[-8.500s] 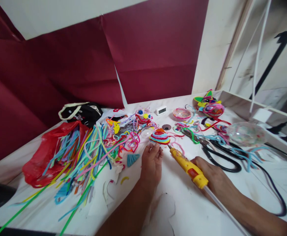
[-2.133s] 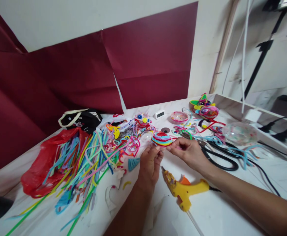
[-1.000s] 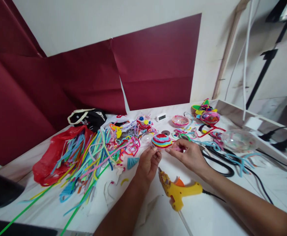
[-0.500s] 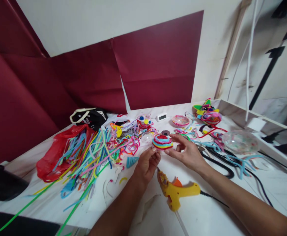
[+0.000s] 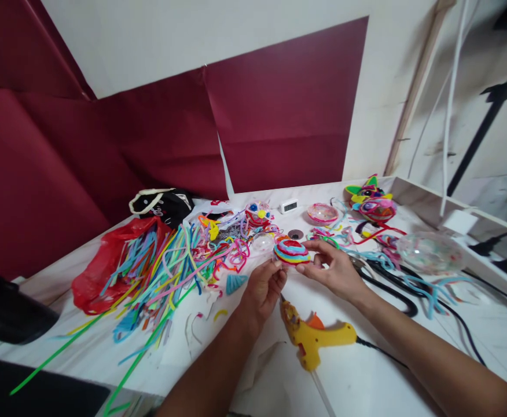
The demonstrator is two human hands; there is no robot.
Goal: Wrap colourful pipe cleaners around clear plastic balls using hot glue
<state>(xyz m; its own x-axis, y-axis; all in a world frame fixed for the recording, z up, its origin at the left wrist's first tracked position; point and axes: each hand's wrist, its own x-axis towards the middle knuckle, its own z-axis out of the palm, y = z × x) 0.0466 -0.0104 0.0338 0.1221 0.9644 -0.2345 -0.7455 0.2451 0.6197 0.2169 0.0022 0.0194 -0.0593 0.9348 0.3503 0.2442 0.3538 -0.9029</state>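
Observation:
A small dome coiled from striped pipe cleaners (image 5: 292, 251), red, light blue and yellow, is held up between both hands over the table. My left hand (image 5: 265, 285) pinches its lower left edge with thumb and curled fingers. From the other side, my right hand (image 5: 332, 267) grips its right edge between thumb and forefinger. Just below the hands lies a yellow glue gun (image 5: 316, 341), its nozzle close to my left fingers and a clear glue stick out of its back. Behind the dome sits a clear plastic half-shell (image 5: 263, 242).
Loose pipe cleaners (image 5: 179, 260) spill from a red plastic bag (image 5: 99, 272) at left. At right are scissors with black handles (image 5: 392, 289), a clear bowl (image 5: 430, 252) and cables. A pink-rimmed bowl (image 5: 322, 214), a small digital display (image 5: 288, 206) and a colourful mask-like craft (image 5: 371, 200) stand behind.
The whole scene has shifted slightly to the right as the camera turned a little. Both hands keep their hold on the dome, which looks slightly more tilted.

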